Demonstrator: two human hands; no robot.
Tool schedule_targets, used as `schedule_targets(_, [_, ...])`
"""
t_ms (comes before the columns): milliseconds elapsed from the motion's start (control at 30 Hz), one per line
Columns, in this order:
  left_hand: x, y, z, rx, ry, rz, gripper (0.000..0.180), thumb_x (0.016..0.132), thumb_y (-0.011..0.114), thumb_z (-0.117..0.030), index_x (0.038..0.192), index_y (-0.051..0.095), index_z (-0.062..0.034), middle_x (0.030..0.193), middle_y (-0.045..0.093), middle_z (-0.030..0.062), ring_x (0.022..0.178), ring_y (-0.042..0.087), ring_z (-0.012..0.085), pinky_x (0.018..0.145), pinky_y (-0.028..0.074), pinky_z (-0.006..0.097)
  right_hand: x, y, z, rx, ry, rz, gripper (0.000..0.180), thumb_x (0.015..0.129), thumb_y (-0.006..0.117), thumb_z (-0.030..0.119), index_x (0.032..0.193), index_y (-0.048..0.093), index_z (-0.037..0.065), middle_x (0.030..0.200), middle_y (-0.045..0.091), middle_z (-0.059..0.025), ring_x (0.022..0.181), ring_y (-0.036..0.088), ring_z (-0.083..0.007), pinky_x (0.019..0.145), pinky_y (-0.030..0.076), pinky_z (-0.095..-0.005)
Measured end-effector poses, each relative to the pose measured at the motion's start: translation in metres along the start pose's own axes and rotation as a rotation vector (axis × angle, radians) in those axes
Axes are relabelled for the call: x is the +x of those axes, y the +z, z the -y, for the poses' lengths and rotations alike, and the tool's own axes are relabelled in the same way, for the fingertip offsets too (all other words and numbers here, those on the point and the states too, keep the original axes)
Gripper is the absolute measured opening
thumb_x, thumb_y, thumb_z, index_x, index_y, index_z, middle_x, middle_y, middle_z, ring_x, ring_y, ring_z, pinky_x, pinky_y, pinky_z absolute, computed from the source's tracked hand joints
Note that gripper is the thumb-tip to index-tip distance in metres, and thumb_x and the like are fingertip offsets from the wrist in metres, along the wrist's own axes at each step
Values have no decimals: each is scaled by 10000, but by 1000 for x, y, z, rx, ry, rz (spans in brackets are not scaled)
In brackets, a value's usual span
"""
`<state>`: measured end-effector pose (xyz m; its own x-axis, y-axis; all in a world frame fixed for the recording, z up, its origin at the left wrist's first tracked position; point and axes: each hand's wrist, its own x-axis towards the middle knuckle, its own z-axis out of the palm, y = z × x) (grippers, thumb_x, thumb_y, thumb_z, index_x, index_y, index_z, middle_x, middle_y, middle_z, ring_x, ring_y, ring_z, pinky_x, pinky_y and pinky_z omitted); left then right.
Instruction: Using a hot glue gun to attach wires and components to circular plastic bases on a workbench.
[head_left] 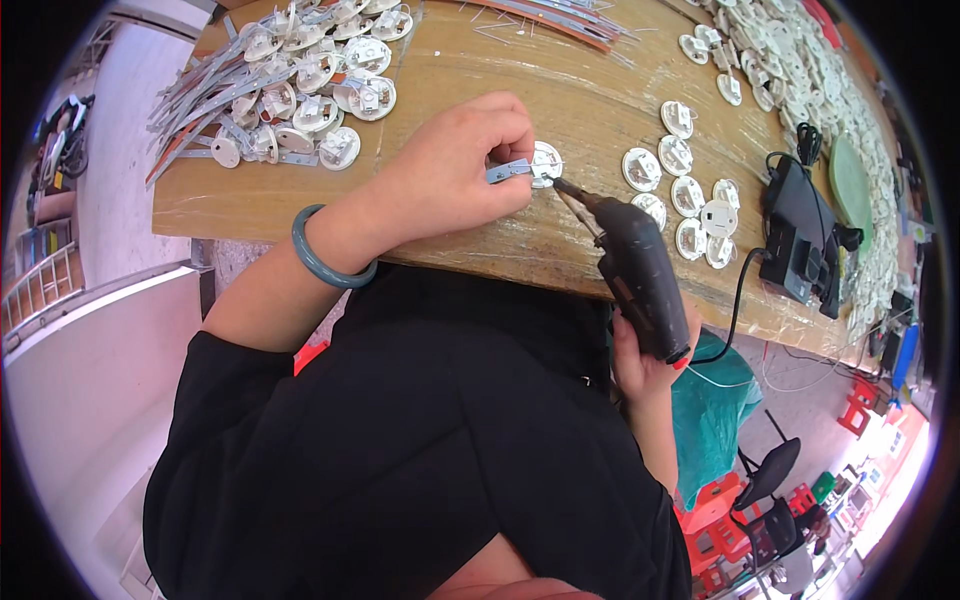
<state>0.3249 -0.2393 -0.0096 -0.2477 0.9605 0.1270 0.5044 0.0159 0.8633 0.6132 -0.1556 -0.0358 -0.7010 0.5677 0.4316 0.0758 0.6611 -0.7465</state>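
My left hand (455,160) pinches a short grey-blue strip (508,172) between thumb and fingers near the front edge of the table. The strip reaches to a round white plastic piece (547,157) lying on the wood, with fine wires at it. My right hand (648,358) grips a black soldering gun (640,265) from below. Its tip points up and left and meets or nearly meets the white piece where the strip ends; exact contact is too small to tell. The gun's body hides part of my right fingers.
Several white round pieces (690,195) lie right of the gun. Upper left is a heap of such pieces with strips (310,75); loose strips (560,20) lie at the far edge. Farther right are a black corded box (790,250), a green disc (850,185) and a large white pile (780,50).
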Motion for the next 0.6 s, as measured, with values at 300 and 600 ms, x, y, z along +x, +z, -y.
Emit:
schedule_targets(300, [-1, 0, 4, 8, 22, 28, 153, 807, 669, -75, 816, 530, -11, 956, 552, 49, 716, 496, 125, 621, 427, 267, -5, -2, -3, 53, 110, -5, 500, 810, 763, 28, 1237, 512, -41, 1105, 663, -153, 956, 659, -221, 874, 482, -322])
schedule_targets(600, [-2, 0, 3, 13, 23, 27, 155, 808, 670, -82, 819, 533, -10, 954, 551, 51, 719, 503, 129, 628, 431, 270, -1, -2, -1, 27, 83, 4, 479, 814, 770, 34, 1220, 524, -31, 1093, 669, -152, 945, 662, -207, 869, 488, -323])
